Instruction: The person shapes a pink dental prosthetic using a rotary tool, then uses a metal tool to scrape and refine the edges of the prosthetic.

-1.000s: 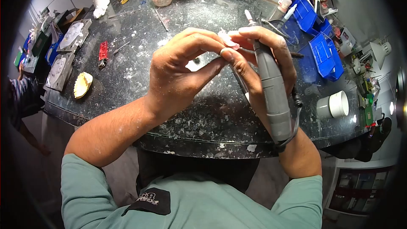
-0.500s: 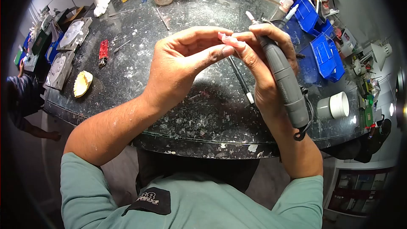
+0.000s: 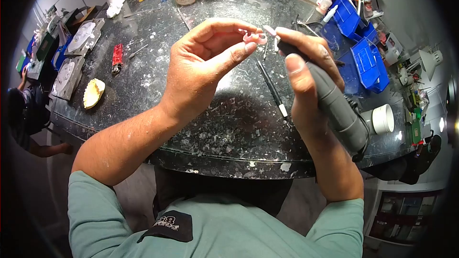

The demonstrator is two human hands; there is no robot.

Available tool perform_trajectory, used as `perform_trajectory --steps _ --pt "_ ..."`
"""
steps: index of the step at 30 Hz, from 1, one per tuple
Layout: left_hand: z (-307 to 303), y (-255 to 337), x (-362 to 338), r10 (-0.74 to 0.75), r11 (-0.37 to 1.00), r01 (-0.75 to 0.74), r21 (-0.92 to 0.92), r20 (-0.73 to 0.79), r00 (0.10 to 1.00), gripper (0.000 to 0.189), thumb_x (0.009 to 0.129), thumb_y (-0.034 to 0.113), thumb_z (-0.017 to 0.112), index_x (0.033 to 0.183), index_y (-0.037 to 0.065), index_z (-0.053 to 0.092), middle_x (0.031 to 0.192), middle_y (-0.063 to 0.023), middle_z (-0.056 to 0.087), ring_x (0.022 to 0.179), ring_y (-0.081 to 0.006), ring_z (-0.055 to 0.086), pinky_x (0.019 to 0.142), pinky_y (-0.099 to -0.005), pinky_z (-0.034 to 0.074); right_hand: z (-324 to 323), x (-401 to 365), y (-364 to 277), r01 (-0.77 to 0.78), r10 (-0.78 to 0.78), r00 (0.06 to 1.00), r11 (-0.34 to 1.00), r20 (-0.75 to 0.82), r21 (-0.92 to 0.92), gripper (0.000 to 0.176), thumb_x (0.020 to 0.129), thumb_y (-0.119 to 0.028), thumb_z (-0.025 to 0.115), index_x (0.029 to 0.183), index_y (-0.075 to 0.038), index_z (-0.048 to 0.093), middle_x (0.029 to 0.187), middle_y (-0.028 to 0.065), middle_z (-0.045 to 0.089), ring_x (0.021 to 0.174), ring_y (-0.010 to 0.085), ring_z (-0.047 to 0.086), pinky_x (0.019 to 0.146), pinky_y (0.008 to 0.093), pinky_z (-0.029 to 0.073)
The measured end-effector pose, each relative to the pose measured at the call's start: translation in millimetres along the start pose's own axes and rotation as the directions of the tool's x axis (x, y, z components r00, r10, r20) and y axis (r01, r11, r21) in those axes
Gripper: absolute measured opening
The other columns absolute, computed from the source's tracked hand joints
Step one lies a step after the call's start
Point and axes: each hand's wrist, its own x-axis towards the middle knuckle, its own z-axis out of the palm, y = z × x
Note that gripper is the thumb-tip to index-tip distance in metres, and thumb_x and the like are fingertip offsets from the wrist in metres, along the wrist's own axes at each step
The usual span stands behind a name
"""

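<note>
"How many things are you holding?"

"Two, one per hand. My left hand (image 3: 203,64) pinches one small, curved pink piece (image 3: 255,39); my right hand (image 3: 311,74) grips one thick grey cylindrical handpiece (image 3: 334,100)."

"Where's the pink piece exactly?"

"Between my left thumb and forefinger, at their tips, just left of the handpiece's pale bit (image 3: 270,30). I can't tell whether they touch."

"And on the table?"

"One slim black stick with a white end (image 3: 270,86) mid-table, one yellowish toothed cast (image 3: 93,93) at left."
</note>
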Motion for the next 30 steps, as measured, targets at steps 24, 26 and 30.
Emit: perform_trajectory --steps 24,26,30 --pt "-3 -2 3 0.026 0.988 -0.035 0.151 0.056 0.998 0.033 0.088 0.002 0.063 0.121 -0.001 0.060 0.115 -0.0116 0.066 0.107 -0.0163 0.061 0.096 -0.0292 0.048 7 -8 8 -0.077 0.103 0.993 0.925 -0.051 0.373 0.019 0.082 -0.005 0.060 0.100 0.003 0.061 0.094 0.0119 0.064 0.087 0.0140 0.061 0.081 0.0268 0.048" --pt "-3 -3 4 0.004 0.989 -0.015 0.146 0.076 0.997 0.034 0.089 0.005 0.064 0.123 -0.001 0.059 0.115 -0.0099 0.065 0.105 -0.0142 0.061 0.096 -0.0279 0.048 7 -7 7 -0.141 0.166 0.986 0.920 -0.036 0.366 0.019 0.083 -0.006 0.059 0.100 0.003 0.060 0.091 0.0095 0.063 0.081 0.0101 0.059 0.076 0.0231 0.047" --pt "-6 -6 3 -0.053 0.992 0.044 0.116 0.073 0.996 0.036 0.093 0.008 0.057 0.128 0.000 0.055 0.134 -0.0146 0.054 0.109 -0.0159 0.059 0.096 -0.0298 0.046 11 -4 8 -0.262 0.339 0.940 0.775 -0.028 0.575 0.020 0.084 -0.009 0.059 0.099 0.003 0.060 0.086 0.0057 0.061 0.075 0.0064 0.055 0.070 0.0190 0.044"
